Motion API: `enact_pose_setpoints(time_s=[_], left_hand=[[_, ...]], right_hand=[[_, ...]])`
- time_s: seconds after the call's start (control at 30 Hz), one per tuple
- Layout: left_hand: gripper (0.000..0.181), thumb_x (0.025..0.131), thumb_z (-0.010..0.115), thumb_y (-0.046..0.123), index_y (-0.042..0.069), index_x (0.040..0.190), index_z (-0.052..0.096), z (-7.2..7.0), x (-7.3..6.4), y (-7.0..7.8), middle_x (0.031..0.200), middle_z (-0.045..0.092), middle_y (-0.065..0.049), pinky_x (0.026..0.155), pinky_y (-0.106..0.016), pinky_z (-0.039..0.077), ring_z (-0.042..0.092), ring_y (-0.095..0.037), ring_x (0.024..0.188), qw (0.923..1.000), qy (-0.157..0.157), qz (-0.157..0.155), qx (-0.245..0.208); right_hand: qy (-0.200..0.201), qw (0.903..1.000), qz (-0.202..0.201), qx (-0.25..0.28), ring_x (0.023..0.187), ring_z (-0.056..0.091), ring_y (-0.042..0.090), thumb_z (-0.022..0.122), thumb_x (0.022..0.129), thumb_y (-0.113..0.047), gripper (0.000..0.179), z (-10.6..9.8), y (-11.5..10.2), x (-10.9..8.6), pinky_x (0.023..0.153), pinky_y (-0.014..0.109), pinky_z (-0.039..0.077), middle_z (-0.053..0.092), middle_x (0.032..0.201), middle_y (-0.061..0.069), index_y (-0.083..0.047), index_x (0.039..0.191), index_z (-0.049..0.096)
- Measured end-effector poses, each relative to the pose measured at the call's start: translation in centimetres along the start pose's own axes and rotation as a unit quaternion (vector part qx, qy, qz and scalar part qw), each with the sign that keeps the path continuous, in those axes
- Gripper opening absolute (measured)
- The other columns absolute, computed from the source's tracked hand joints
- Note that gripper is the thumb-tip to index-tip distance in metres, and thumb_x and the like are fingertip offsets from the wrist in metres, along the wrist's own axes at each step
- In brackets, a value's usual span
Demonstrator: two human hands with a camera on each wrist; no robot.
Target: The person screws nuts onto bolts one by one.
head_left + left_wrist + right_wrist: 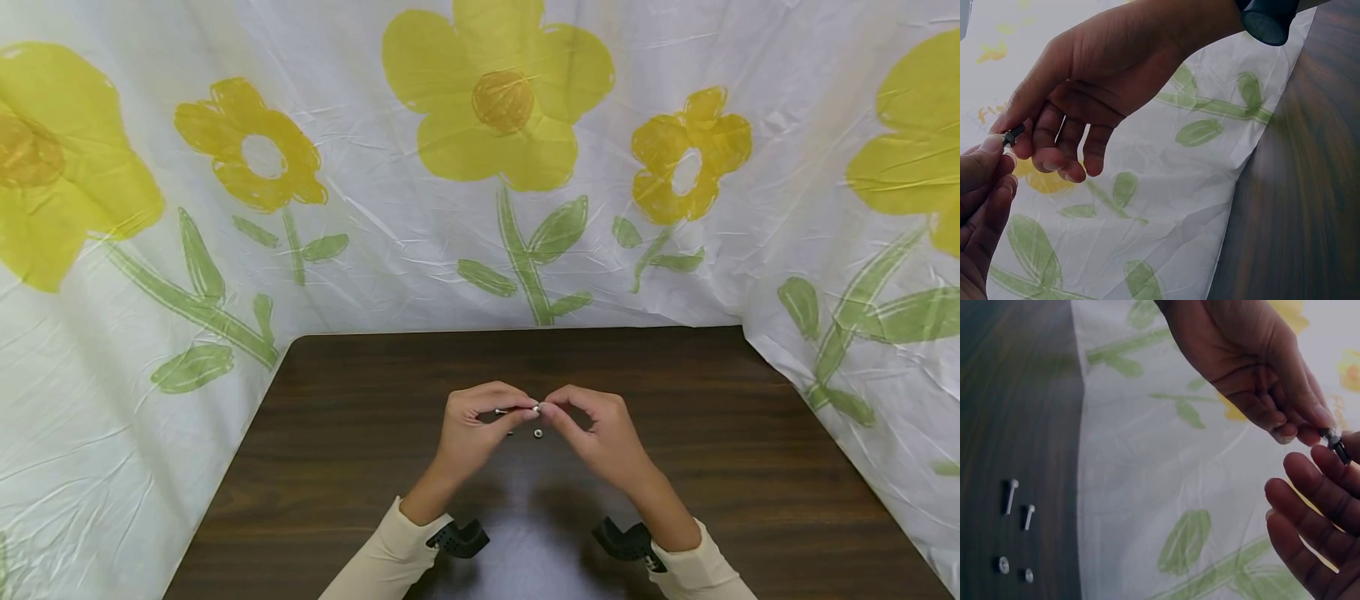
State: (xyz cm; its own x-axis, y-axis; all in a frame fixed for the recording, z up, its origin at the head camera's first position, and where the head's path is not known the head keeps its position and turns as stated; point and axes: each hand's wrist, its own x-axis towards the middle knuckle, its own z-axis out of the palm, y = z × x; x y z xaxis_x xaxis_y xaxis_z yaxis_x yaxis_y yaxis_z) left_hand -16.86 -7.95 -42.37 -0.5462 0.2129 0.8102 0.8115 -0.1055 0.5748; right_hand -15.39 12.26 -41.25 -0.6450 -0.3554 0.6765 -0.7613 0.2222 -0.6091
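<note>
A small metal bolt (1341,452) with a hex nut (1334,440) around it is held up between both hands, above the table. My left hand (477,425) pinches the bolt at one end with thumb and forefinger. Across from it, my right hand (603,437) has thumb and forefinger at the nut. The fingertips nearly meet and hide much of both parts in the head view. In the left wrist view, the other right fingers (1069,147) hang loosely bent below the pinch.
On the dark wood table (337,400) lie a longer bolt (1011,497), a shorter bolt (1029,517), a larger nut (1003,565) and a smaller nut (1029,575). A white sheet with painted yellow flowers (360,275) hangs around the table's far edge and sides.
</note>
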Motion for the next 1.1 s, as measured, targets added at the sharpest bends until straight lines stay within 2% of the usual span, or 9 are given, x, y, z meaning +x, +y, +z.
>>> enact_pose_setpoints(time_s=[0.23, 0.33, 0.47, 0.53, 0.63, 0.77, 0.93, 1.1], left_hand=[[0.020, 0.076, 0.080, -0.015, -0.003, 0.092, 0.078, 0.09, -0.09, -0.09, 0.086, 0.075, -0.013, 0.071, -0.033, 0.060, 0.072, -0.021, 0.080, 1.0000, -0.003, -0.003, 0.004], [0.020, 0.077, 0.080, -0.014, -0.003, 0.092, 0.078, 0.07, -0.11, -0.11, 0.085, 0.075, -0.012, 0.070, -0.033, 0.060, 0.072, -0.021, 0.079, 1.0000, -0.002, -0.004, 0.006], [0.019, 0.078, 0.080, -0.013, -0.002, 0.092, 0.078, -0.09, -0.05, -0.07, 0.085, 0.075, -0.012, 0.071, -0.033, 0.060, 0.072, -0.021, 0.079, 0.9999, 0.007, -0.008, 0.007], [0.018, 0.078, 0.080, -0.013, -0.002, 0.092, 0.078, -0.16, -0.02, -0.05, 0.085, 0.075, -0.012, 0.072, -0.033, 0.060, 0.072, -0.021, 0.079, 0.9999, 0.009, -0.010, 0.007], [0.018, 0.079, 0.080, -0.013, -0.001, 0.092, 0.078, -0.20, -0.01, -0.06, 0.086, 0.075, -0.012, 0.072, -0.033, 0.060, 0.072, -0.021, 0.079, 0.9999, 0.009, -0.010, 0.009], [0.019, 0.078, 0.080, -0.013, -0.001, 0.093, 0.078, -0.17, -0.06, -0.06, 0.086, 0.075, -0.012, 0.071, -0.033, 0.060, 0.072, -0.021, 0.079, 0.9999, 0.005, -0.008, 0.011], [0.018, 0.078, 0.080, -0.012, -0.001, 0.093, 0.078, -0.17, -0.01, 0.10, 0.086, 0.075, -0.013, 0.070, -0.033, 0.060, 0.072, -0.021, 0.079, 0.9999, 0.004, -0.012, 0.011], [0.017, 0.079, 0.080, -0.011, -0.001, 0.093, 0.078, -0.17, 0.05, 0.26, 0.086, 0.076, -0.011, 0.071, -0.033, 0.060, 0.073, -0.021, 0.079, 0.9998, 0.006, -0.017, 0.011]], right_hand=[[0.002, 0.9997, 0.024, -0.003, 0.068, 0.065, 0.009, 0.065, 0.096, 0.003, 0.027, 0.11, -0.04, -0.05, 0.065, 0.023, 0.055, 0.068, 0.076, -0.010, -0.021, 0.086, 0.071], [-0.001, 0.9996, 0.029, -0.007, 0.069, 0.065, 0.008, 0.063, 0.097, 0.003, 0.027, 0.03, 0.02, -0.09, 0.066, 0.023, 0.054, 0.068, 0.076, -0.010, -0.021, 0.086, 0.071], [0.008, 0.9999, 0.010, -0.003, 0.074, 0.069, 0.011, 0.070, 0.092, 0.004, 0.020, -0.15, 0.06, -0.04, 0.071, 0.022, 0.056, 0.072, 0.084, -0.004, -0.015, 0.098, 0.073], [0.017, 0.9998, -0.008, -0.004, 0.077, 0.071, 0.012, 0.075, 0.087, 0.005, 0.024, -0.21, 0.02, 0.05, 0.074, 0.022, 0.056, 0.074, 0.089, 0.000, -0.013, 0.103, 0.073], [0.026, 0.9990, -0.036, -0.006, 0.080, 0.071, 0.012, 0.080, 0.081, 0.008, 0.031, -0.22, -0.04, 0.20, 0.076, 0.021, 0.057, 0.075, 0.092, 0.001, -0.011, 0.104, 0.074], [0.030, 0.9980, -0.056, -0.001, 0.080, 0.072, 0.013, 0.080, 0.078, 0.011, 0.033, -0.13, -0.04, 0.25, 0.074, 0.024, 0.058, 0.076, 0.092, 0.002, -0.009, 0.104, 0.074], [0.021, 0.9992, -0.035, -0.002, 0.078, 0.070, 0.013, 0.078, 0.081, 0.011, 0.030, -0.05, 0.00, 0.17, 0.074, 0.023, 0.057, 0.075, 0.090, 0.003, -0.009, 0.102, 0.074], [0.010, 0.9998, -0.014, -0.004, 0.075, 0.069, 0.013, 0.073, 0.089, 0.005, 0.020, 0.10, -0.02, 0.05, 0.072, 0.024, 0.057, 0.074, 0.087, 0.004, -0.010, 0.101, 0.072]])
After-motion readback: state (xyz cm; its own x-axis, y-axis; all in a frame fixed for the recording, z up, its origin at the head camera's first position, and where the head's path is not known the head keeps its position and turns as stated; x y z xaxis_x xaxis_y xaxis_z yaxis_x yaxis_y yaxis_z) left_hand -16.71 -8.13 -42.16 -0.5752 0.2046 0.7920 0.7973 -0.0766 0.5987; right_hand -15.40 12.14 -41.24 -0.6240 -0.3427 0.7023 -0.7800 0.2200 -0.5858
